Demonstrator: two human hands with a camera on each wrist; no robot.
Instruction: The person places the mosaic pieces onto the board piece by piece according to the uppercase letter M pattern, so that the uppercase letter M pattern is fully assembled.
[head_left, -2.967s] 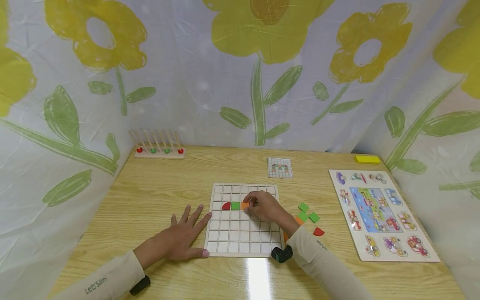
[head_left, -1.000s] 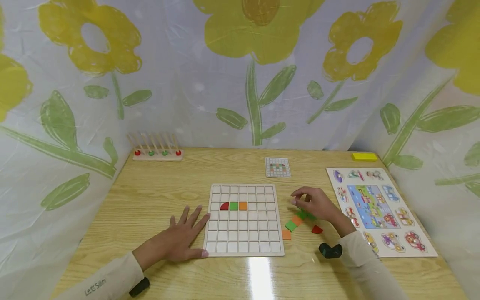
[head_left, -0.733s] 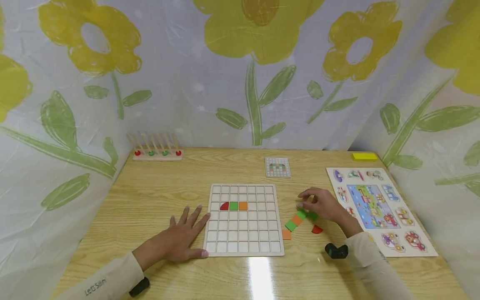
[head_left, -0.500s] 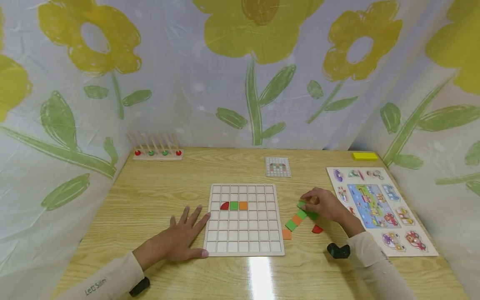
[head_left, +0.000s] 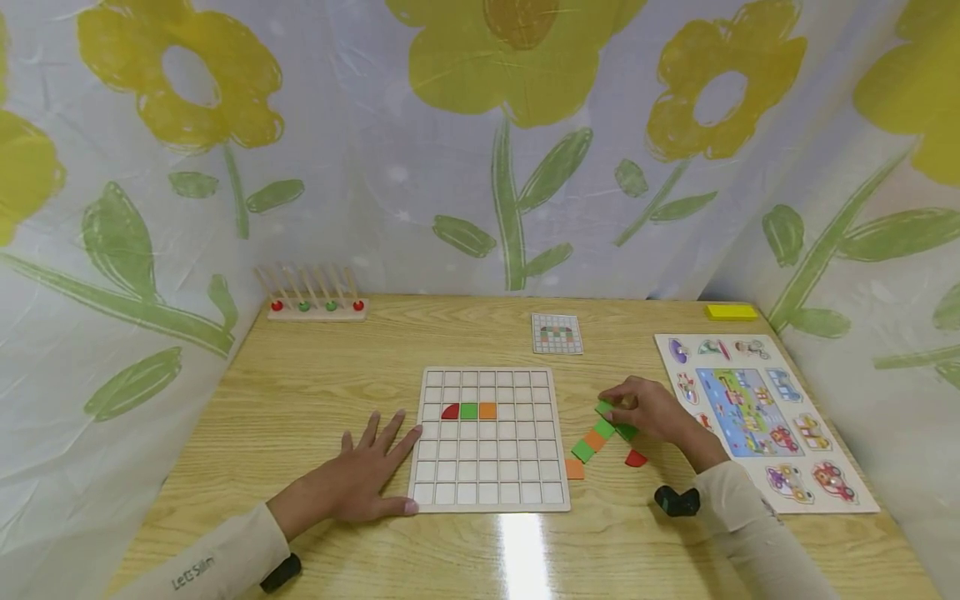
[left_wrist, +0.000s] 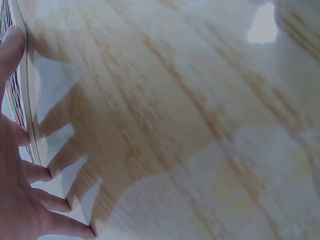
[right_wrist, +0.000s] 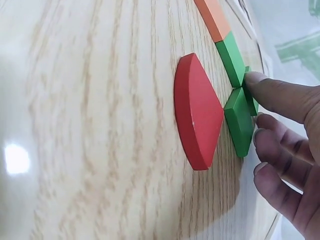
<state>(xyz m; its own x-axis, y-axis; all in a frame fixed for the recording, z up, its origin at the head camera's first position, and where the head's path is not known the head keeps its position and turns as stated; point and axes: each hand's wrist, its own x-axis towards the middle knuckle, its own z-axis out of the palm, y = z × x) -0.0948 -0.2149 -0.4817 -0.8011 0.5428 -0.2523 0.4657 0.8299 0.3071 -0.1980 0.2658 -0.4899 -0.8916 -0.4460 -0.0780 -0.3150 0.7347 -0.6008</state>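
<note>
My left hand (head_left: 367,479) lies spread on the table, with fingertip and thumb at the left edge of the wooden grid board (head_left: 491,498). In the left wrist view the hand (left_wrist: 20,185) shows straight fingers. On the board, a red quarter-round tile (head_left: 451,412), a green square tile (head_left: 468,411) and an orange square tile (head_left: 487,411) sit in one row. My right hand (head_left: 648,412) pinches a green square tile (right_wrist: 251,100) between thumb and finger, right of the board. Close by lie another green tile (right_wrist: 240,125) and a red quarter-round tile (right_wrist: 200,112).
A chain of green and orange tiles (head_left: 593,440) runs toward the board's right edge, with an orange tile (head_left: 574,469) against it. Behind stand a pattern card (head_left: 557,334) and a peg rack (head_left: 318,312). A picture puzzle (head_left: 757,492) and a yellow block (head_left: 731,312) are at right.
My right hand has left the orange tile in the board's row and moved right to the loose tiles, where it now pinches a green tile. My left hand has stayed put.
</note>
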